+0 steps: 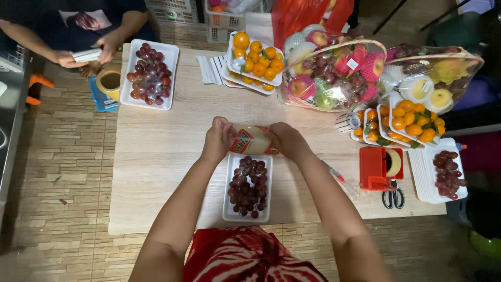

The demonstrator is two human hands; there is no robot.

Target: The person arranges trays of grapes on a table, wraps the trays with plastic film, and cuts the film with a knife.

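My left hand (218, 137) and my right hand (286, 140) both grip a small pale bottle with a red and orange label (251, 141), held sideways between them just above the table. Directly below it, near me, lies a white tray of dark red grapes (228, 210). The hands hide the bottle's ends.
Across the wooden table (156, 156) another person's hands (107, 47) hold a white object beside a second grape tray (150, 74) and a yellow tape roll (109, 81). Trays of small oranges (255, 60), wrapped fruit baskets (334, 73), a red tape dispenser (378, 168), scissors (392, 197) and stacked trays with grapes (443, 175) fill the right.
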